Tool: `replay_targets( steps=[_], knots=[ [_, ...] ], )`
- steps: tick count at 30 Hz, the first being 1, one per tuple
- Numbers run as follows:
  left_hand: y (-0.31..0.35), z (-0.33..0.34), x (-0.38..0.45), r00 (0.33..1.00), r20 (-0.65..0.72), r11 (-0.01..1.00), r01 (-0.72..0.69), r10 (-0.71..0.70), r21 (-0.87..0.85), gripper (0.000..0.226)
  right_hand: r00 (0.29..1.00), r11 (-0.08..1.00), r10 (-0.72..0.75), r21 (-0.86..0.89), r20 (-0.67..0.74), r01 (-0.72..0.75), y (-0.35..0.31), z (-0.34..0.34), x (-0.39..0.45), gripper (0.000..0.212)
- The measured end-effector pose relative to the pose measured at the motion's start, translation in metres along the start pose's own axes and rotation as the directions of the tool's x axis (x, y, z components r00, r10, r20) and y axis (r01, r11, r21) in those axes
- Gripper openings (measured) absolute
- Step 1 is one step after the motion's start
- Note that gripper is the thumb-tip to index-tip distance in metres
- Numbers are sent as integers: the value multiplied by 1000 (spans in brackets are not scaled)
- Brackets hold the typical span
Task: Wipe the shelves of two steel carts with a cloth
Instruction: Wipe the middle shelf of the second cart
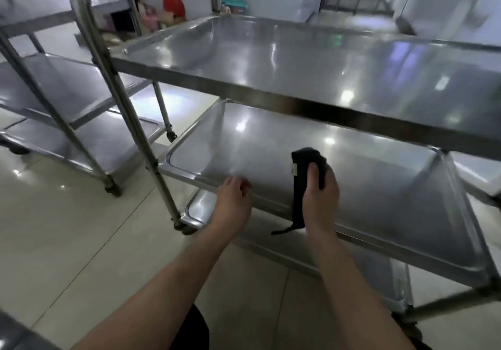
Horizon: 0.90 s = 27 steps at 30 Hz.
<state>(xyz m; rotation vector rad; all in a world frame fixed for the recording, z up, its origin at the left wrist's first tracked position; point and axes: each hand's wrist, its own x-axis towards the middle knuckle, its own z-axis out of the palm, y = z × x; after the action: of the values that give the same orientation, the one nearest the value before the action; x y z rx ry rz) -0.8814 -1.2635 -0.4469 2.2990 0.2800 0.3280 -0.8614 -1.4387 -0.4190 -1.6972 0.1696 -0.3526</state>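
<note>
Right hand (320, 189) grips the dark cloth (305, 184) over the near cart's middle shelf (379, 187). Left hand (234, 200) hovers loosely curled, empty, at its front rim. Bottom shelf (200, 208) and second cart (67, 89) likely remain.

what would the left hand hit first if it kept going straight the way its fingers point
Most likely the front rim of the middle shelf: the left hand sits right at that edge, fingers aimed over it. Depth is unclear; if it clears the rim, the way looks free.
</note>
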Motion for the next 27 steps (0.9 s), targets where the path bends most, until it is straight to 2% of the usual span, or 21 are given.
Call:
replay_targets(
  steps=[2, 4, 6, 8, 9, 10, 11, 14, 15, 18, 22, 25, 27],
  knots=[
    [-20, 5, 15, 998, -41, 999, -49, 49, 16, 23, 991, 989, -128, -64, 39, 130, 10, 12, 8, 16],
    [-38, 4, 28, 994, -72, 996, -86, 88, 22, 22, 966, 953, -225, -179, 127, 245, 19, 31, 12, 22],
    [-56, 1, 38, 984, -117, 990, -127, 133, 54, 20, 925, 873, -239, -352, 294, 337, 35, 56, 14, 30],
    [-73, -5, 42, 975, -147, 983, -154, 167, 95, 16, 879, 664, -129, -619, 459, 420, 55, 76, 13, 45],
    [-79, -9, 42, 975, -153, 984, -147, 161, 98, 15, 868, 552, -61, -708, 493, 441, 60, 80, 12, 52],
    [-85, -13, 43, 977, -153, 987, -132, 145, 97, 14, 863, 487, -27, -747, 505, 453, 59, 81, 12, 53],
    [-91, -18, 44, 980, -151, 988, -118, 133, 104, 15, 862, 468, -28, -756, 506, 458, 58, 81, 12, 51],
    [-105, -29, 50, 979, -144, 978, -121, 146, 170, 16, 920, 572, -65, -741, 386, 352, 53, 81, 21, 42],
    [-108, -32, 52, 979, -151, 978, -111, 139, 177, 15, 929, 570, -44, -754, 368, 326, 54, 85, 24, 42],
    [-117, -37, 58, 973, -166, 964, -119, 161, 238, 14, 900, 449, 111, -829, 422, 334, 60, 97, 25, 57],
    [-126, -31, 51, 943, -173, 910, -209, 284, 358, 15, 864, 412, 177, -833, 472, 371, 54, 115, 31, 63],
    [-132, -30, 47, 919, -169, 894, -282, 356, 347, 11, 805, 398, 208, -800, 556, 450, 50, 141, 38, 64],
    [-137, -31, 47, 906, -164, 880, -313, 389, 357, 4, 796, 405, 201, -788, 571, 464, 48, 157, 40, 66]
  ],
)
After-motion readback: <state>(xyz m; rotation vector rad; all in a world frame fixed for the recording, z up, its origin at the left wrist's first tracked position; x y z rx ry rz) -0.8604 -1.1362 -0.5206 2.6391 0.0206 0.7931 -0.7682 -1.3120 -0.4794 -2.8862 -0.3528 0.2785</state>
